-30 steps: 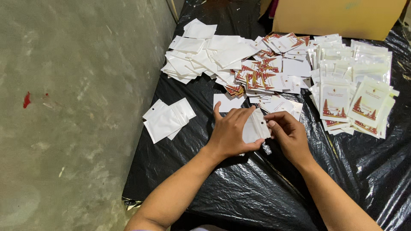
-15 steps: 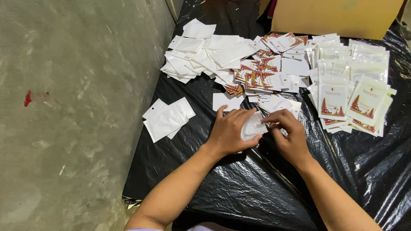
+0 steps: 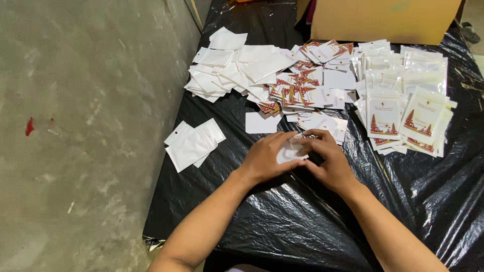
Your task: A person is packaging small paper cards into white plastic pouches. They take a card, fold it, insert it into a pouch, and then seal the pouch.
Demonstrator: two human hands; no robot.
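Both hands, left hand (image 3: 264,158) and right hand (image 3: 327,161), have closed tighter around the white pouch (image 3: 288,151) since a second ago; pouch now mostly covered, mid-table.

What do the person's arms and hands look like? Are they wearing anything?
Both arms are bare, with no sleeves showing in the picture. The left hand and right hand wear no gloves, and I can see no rings, watch or bracelets on them.

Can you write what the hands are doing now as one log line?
left hand: holds white pouch | right hand: pinches pouch top | surface: black plastic sheet | nearby: card pile
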